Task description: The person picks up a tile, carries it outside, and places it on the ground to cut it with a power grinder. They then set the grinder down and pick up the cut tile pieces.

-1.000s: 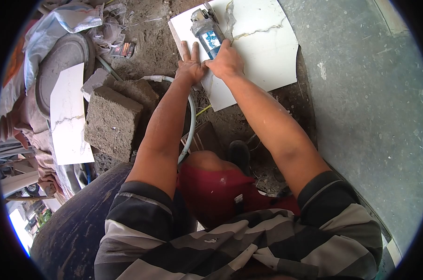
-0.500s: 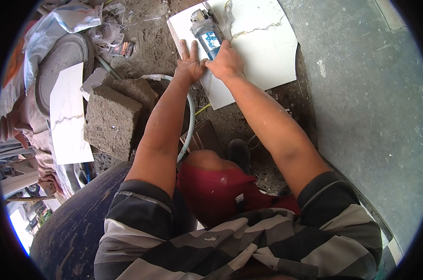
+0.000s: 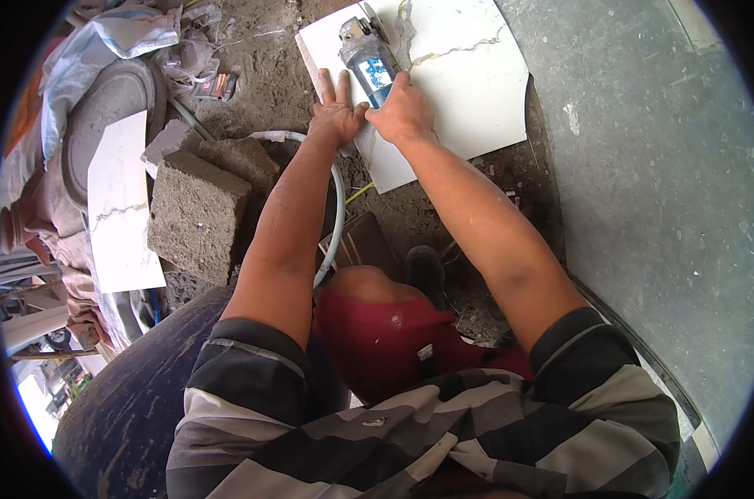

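A white marble-patterned tile (image 3: 468, 100) lies on the dirt ground at the top of the view. On it is a blue angle grinder (image 3: 370, 62), its metal head and disc pointing away from me. My right hand (image 3: 403, 112) is wrapped round the rear of the grinder's body. Just left of it, my left hand (image 3: 338, 116) lies flat with fingers spread on the tile's left edge, its thumb close to the grinder and my right hand. The underside of the grinder and the disc's lower edge are hidden.
Rough concrete blocks (image 3: 198, 218) and a cut white tile piece (image 3: 123, 208) stand to the left. A pale hose (image 3: 340, 216) curves beside my left arm. A dark blue barrel (image 3: 144, 399) is at lower left; a grey panel (image 3: 643, 166) borders the right.
Almost everything stays in place. The whole view shifts very slightly; both hands and the grinder keep the same position on the tile.
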Demonstrator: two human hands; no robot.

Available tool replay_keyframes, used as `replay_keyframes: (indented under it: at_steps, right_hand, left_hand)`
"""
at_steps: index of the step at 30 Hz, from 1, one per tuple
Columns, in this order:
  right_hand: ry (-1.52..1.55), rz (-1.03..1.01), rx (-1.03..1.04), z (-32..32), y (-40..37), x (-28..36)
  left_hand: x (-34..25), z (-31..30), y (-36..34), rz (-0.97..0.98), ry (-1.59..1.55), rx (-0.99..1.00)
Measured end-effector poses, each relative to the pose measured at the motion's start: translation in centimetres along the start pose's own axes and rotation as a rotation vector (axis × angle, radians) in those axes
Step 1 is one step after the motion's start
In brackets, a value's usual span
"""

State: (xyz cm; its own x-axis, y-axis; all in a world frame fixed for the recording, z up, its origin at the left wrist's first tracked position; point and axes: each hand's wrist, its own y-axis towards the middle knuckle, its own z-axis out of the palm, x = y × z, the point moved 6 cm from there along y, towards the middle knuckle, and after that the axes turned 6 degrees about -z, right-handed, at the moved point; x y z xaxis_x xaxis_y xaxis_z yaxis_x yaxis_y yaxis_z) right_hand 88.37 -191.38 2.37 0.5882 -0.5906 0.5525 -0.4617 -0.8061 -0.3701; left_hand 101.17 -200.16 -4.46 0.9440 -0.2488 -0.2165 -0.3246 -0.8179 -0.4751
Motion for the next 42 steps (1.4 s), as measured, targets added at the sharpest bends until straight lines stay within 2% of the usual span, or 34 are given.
replay_keyframes:
  at_steps: [42]
  right_hand:
    - [-0.026,-0.001,0.005,0.4,-1.6,-1.4]
  left_hand:
    - [0.3,0.2,0.2,0.032,-0.02,-0.013]
